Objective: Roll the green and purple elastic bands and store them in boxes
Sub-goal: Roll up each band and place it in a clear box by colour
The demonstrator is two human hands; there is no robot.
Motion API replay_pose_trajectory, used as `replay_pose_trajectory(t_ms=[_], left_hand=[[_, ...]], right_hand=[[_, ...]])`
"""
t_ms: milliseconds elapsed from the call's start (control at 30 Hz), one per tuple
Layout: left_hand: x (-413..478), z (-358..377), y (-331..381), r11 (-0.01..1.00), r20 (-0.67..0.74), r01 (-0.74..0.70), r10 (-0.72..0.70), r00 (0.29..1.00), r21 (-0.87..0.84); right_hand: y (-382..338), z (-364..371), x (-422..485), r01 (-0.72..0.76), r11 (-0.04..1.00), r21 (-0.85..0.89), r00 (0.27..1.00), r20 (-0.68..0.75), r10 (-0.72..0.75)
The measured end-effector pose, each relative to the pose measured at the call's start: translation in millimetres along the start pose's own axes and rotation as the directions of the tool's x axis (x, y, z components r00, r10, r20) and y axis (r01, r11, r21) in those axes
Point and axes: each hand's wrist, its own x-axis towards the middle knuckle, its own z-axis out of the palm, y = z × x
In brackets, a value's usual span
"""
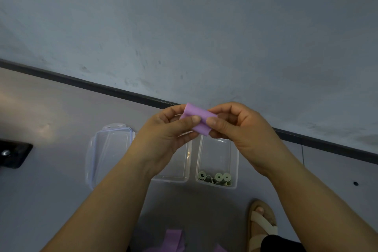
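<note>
A purple elastic band (199,117), partly rolled, is held up in front of me between both hands. My left hand (163,135) pinches its left side with thumb and fingers. My right hand (241,127) pinches its right side the same way. More purple band (172,239) hangs loose at the bottom edge of the view. Below my hands on the floor stand two clear plastic boxes: the right box (235,161) holds three rolled green bands (216,178) at its near end, and the left box (184,172) shows nothing inside, though my left hand hides part of it.
A clear lid with a purple rim (106,149) lies on the grey floor left of the boxes. A dark object (14,154) sits at the far left. A sandalled foot (261,227) is at the lower right. A wall with a dark skirting (122,93) runs behind.
</note>
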Motion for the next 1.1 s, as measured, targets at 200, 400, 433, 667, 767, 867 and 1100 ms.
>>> replay_pose_trajectory(t_ms=[200, 400, 433, 667, 767, 867, 1100], left_hand=[[-0.5, 4.2, -5.1, 0.986, 0.029, 0.104, -0.101, 0.994, -0.129], [-3.9, 3.2, 1.7, 0.992, 0.025, 0.116, -0.115, 0.993, -0.056], [-4.9, 2.8, 3.1, 0.992, 0.025, 0.124, -0.123, 0.992, -0.037], [-7.9, 2.5, 4.7, 0.976, 0.059, 0.204, -0.209, 0.976, 0.081], [-6.7, 1.3, 4.1, 0.973, 0.060, 0.210, -0.216, 0.975, 0.090], [-7.0, 1.7, 3.7, 0.974, 0.049, 0.201, -0.207, 0.977, 0.105], [-6.2, 0.6, 2.1, 0.960, 0.016, 0.207, -0.213, 0.977, 0.187]], right_hand=[[4.4, 5.9, 0.3, 0.051, 0.995, -0.085, 0.997, -0.048, -0.056], [2.6, 3.9, -2.1, 0.126, 0.955, -0.268, 0.992, 0.019, -0.126], [1.6, 2.6, -1.8, 0.138, 0.943, -0.302, 0.990, 0.058, -0.126], [-0.1, -2.9, -3.1, 0.218, 0.879, -0.425, 0.968, 0.207, -0.140], [0.4, -3.1, -2.7, 0.242, 0.861, -0.447, 0.965, 0.202, -0.166], [0.8, -4.1, -2.7, 0.253, 0.842, -0.477, 0.964, 0.196, -0.178], [5.4, -6.0, -1.5, 0.272, 0.788, -0.552, 0.957, 0.239, -0.164]])
